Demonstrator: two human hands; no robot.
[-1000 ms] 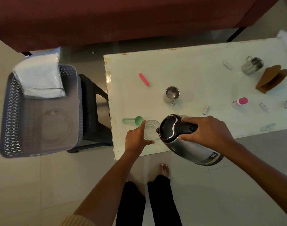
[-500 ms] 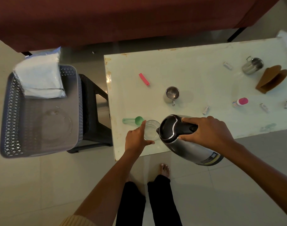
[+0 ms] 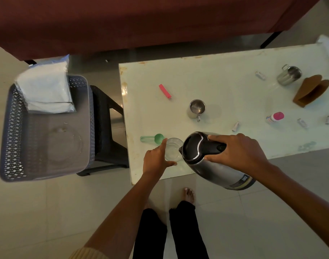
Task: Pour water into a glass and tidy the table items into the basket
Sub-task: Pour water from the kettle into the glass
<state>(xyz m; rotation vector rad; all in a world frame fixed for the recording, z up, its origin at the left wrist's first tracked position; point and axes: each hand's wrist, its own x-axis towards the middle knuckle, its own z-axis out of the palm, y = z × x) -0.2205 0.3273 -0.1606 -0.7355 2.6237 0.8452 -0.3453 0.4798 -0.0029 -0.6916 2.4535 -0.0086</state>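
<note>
A clear glass (image 3: 173, 148) stands near the front left corner of the pale table (image 3: 225, 86). My left hand (image 3: 156, 160) wraps around its left side. My right hand (image 3: 236, 151) grips the black handle of a steel kettle (image 3: 214, 169), which is tilted with its spout over the glass rim. A grey perforated basket (image 3: 10, 146) sits on a dark stool to the left of the table, with a white plastic packet (image 3: 45, 88) and a clear plate inside.
On the table lie a green scoop (image 3: 152, 138), a pink bar (image 3: 165, 91), two steel cups (image 3: 197, 108) (image 3: 289, 75), a pink-capped bottle (image 3: 275, 117), a brown holder (image 3: 311, 90) and several small vials. A dark red bed is behind.
</note>
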